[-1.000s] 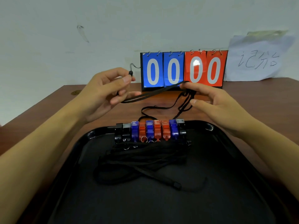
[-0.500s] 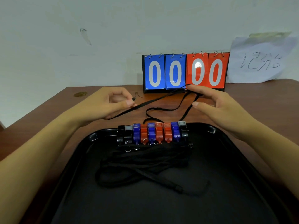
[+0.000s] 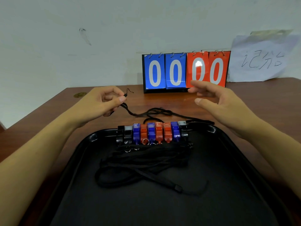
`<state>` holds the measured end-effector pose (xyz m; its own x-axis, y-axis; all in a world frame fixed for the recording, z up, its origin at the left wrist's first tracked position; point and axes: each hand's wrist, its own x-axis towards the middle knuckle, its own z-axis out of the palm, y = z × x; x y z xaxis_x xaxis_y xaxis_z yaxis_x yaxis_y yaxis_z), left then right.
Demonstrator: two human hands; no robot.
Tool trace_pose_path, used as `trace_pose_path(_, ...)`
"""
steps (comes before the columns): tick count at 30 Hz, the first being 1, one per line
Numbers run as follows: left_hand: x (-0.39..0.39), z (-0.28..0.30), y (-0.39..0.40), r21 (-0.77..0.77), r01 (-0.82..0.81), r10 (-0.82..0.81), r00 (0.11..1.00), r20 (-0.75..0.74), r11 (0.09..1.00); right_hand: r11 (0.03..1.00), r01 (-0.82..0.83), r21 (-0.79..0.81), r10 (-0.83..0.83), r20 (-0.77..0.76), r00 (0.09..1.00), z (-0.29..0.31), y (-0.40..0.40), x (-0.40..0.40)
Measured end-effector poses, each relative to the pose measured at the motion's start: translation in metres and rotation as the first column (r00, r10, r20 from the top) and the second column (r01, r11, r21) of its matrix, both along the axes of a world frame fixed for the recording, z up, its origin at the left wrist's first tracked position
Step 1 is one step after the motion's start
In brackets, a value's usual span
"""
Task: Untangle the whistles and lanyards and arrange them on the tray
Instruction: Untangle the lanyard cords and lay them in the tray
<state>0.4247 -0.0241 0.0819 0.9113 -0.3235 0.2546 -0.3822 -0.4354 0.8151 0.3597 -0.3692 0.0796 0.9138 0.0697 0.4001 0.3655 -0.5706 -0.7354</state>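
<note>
A row of several whistles [image 3: 152, 133], black, blue and red, stands along the far edge of the black tray [image 3: 236, 160]. In front of them on the tray lies a bundle of black lanyards [image 3: 143, 162]. One loose black lanyard [image 3: 156, 112] lies on the wooden table just behind the tray, its right end draped over the tray's rim. My left hand [image 3: 104, 101] pinches the clip end of this lanyard between thumb and forefinger. My right hand [image 3: 218, 103] hovers above the table with relaxed fingers and holds nothing.
A flip scoreboard [image 3: 185, 71] showing 00 00 in blue and red stands at the back of the brown table [image 3: 48, 121]. A white paper sheet [image 3: 263, 59] with writing leans on the wall to its right. A small brass disc [image 3: 79, 95] lies at the far left.
My right hand let go of the lanyard, which dropped onto the table behind the tray. My left hand lowered while still pinching the clip end.
</note>
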Motion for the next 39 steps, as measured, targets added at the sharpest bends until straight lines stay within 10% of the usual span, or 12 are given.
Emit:
trace_pose_path(16, -0.056, 0.027, -0.072, 0.045, 0.421, -0.424, 0.899, 0.11, 0.906, 0.858, -0.439, -0.265, 0.406, -0.171, 0.898, 0.006, 0.039, -0.021)
trace_pose_path(22, -0.029, 0.023, -0.035, 0.028, 0.233, -0.234, 0.968, 0.092, 0.972, 0.943, -0.279, -0.181, 0.292, 0.051, 0.955, 0.02, 0.023, -0.015)
trace_pose_path(39, -0.012, 0.009, 0.0, 0.056, 0.037, -0.039, 0.998, 0.044, 0.998, 0.994, -0.113, -0.014, 0.113, 0.029, 0.993, 0.013, 0.006, -0.004)
